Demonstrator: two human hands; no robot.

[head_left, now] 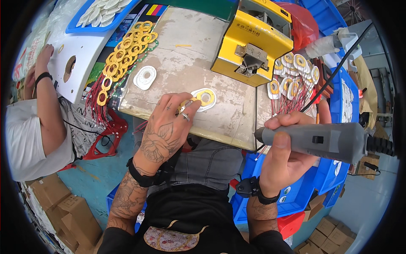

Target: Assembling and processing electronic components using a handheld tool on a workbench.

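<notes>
One disc (212, 100), white with a yellow ring, lies at the fingertips of the left hand (165, 125); these are drawn narrow, and whether they grip it cannot be told. The right hand (287, 156) holds one grey tool (327, 137). Forward-left of the left fingers: one plain disc (140, 80), then one blue tray (89, 30) heaped with white pieces. Forward of both: one yellow machine (230, 40), dark characters printed.
</notes>
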